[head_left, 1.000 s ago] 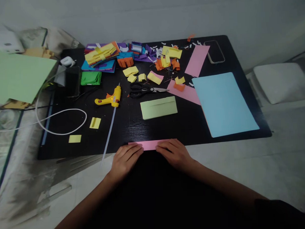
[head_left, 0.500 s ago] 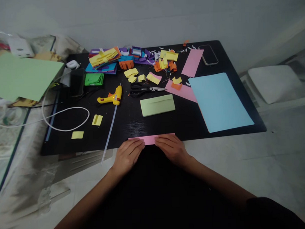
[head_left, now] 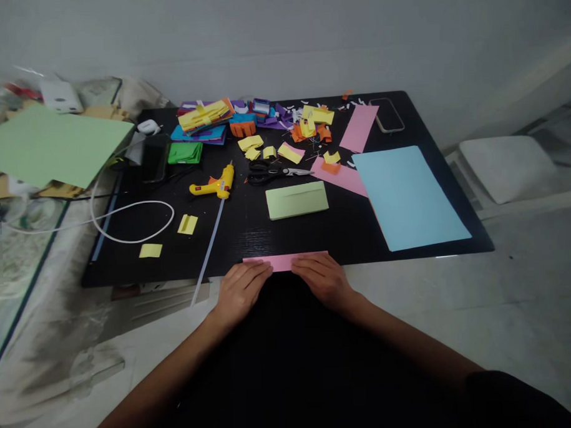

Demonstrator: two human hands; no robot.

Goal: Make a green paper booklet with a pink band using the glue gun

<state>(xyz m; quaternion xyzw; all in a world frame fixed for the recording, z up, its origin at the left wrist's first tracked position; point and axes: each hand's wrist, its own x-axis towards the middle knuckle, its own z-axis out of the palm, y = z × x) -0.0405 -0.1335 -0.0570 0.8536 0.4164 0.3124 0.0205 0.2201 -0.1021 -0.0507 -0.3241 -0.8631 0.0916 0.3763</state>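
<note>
A narrow strip of pink paper [head_left: 281, 263] lies at the front edge of the black table [head_left: 230, 241]. My left hand [head_left: 241, 289] presses on its left part, fingers together. On its right part rests my right hand [head_left: 323, 278], fingers also together; both thumbs are mostly hidden. Beyond the strip is a folded light green paper [head_left: 297, 200], with black-handled scissors [head_left: 277, 172] behind it. A yellow glue gun [head_left: 216, 183] with a long glue stick [head_left: 207, 251] stands left of the green paper.
Light blue sheets [head_left: 411, 197] cover the table's right side. Coloured scraps and folded bundles [head_left: 205, 117] line the back. A white cable [head_left: 135, 203] loops at the left, near a dark phone [head_left: 155, 157]. Two small yellow pieces [head_left: 150, 250] lie front left.
The camera view has shifted slightly, so the table's back appears lower and further right. Both hands stay on the pink strip, almost unmoved.
</note>
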